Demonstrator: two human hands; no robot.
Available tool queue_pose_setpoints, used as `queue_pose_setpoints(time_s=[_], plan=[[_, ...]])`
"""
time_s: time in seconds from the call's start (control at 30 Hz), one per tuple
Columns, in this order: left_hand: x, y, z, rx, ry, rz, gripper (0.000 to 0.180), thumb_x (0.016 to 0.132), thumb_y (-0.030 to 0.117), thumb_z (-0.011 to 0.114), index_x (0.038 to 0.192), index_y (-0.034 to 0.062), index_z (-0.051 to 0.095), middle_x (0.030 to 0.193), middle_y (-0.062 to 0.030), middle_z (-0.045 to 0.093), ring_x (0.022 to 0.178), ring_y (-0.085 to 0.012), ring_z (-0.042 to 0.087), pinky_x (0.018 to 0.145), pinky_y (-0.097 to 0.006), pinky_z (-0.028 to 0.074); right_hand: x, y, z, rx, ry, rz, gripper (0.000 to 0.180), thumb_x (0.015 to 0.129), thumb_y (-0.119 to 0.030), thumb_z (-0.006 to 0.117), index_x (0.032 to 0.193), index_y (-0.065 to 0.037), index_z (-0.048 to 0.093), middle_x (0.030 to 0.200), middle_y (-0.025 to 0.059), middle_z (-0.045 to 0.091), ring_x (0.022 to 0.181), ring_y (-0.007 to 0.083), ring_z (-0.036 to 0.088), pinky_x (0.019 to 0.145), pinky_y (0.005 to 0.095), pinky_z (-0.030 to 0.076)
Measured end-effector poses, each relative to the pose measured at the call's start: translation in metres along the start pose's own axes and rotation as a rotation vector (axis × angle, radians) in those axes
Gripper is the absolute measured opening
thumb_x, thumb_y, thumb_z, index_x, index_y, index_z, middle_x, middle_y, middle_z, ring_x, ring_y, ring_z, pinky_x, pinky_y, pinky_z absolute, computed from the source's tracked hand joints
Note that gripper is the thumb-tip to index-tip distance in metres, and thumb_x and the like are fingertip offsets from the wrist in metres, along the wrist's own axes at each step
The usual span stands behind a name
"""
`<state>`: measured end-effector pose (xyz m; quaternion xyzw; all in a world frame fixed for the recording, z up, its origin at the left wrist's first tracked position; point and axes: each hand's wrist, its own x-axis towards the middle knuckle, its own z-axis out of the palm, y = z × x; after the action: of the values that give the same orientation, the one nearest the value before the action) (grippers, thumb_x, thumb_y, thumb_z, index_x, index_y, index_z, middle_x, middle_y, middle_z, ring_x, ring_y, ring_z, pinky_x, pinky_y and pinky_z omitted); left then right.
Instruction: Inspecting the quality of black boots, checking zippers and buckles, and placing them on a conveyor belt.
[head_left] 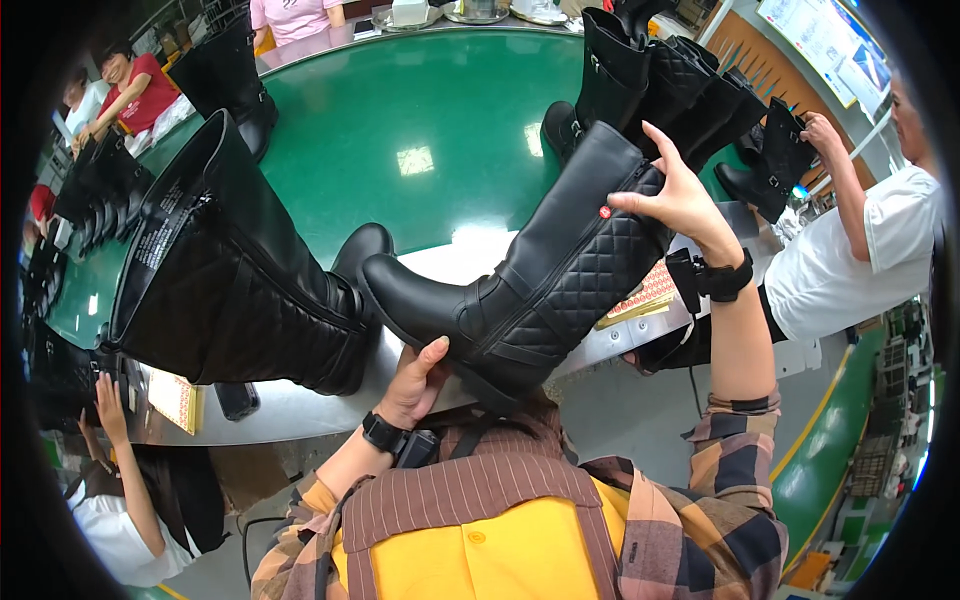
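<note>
A tall black boot point(560, 270) with a quilted panel and side zip lies tilted across my hands, its toe to the left and its shaft rising to the right. My left hand point(412, 385) grips it from below at the sole, thumb up along the edge. Near the shaft's top, my right hand point(675, 190) clasps the boot with thumb and fingers spread round it. A small round red sticker point(605, 212) sits on the shaft by my right thumb. Left of it, another tall black boot point(260, 280) leans on the metal table edge, close to the held boot's toe.
A green work surface point(420, 120) with a metal rim point(300, 415) curves ahead. Several black boots point(640, 85) stand at the back right. Red-and-white sticker sheets point(645, 298) and a black phone point(237, 400) lie on the rim. Co-workers are close by, including one in white point(860, 250) at right.
</note>
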<state>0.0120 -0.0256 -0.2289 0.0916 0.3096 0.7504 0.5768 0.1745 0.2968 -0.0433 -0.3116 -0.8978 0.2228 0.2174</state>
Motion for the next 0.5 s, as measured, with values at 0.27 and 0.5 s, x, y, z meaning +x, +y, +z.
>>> queue_pose_setpoints(time_s=[0.27,0.5], plan=[[0.006,-0.004,-0.005,0.031,-0.008,0.019,0.060,0.088,0.018,0.070,0.138,0.0052,0.039,0.134,-0.0070,0.051,0.123,-0.0204,0.048,0.107,-0.038,0.035,-0.018,-0.053,0.005,-0.363,0.105,-0.157,0.105,0.058,-0.017,0.088,0.147,-0.016,0.031,0.123,0.0194,0.059,0.107,0.0395,0.059,0.093,0.0382,0.047],[-0.001,-0.007,-0.001,0.015,0.268,-0.115,0.037,0.092,0.043,0.061,0.121,0.0196,0.060,0.114,0.0020,0.065,0.100,-0.0137,0.060,0.084,-0.029,0.048,-0.027,-0.105,-0.037,0.178,0.168,-0.389,0.073,0.080,-0.008,0.071,0.144,-0.002,0.036,0.140,0.0113,0.049,0.126,0.0220,0.051,0.106,0.0390,0.039]])
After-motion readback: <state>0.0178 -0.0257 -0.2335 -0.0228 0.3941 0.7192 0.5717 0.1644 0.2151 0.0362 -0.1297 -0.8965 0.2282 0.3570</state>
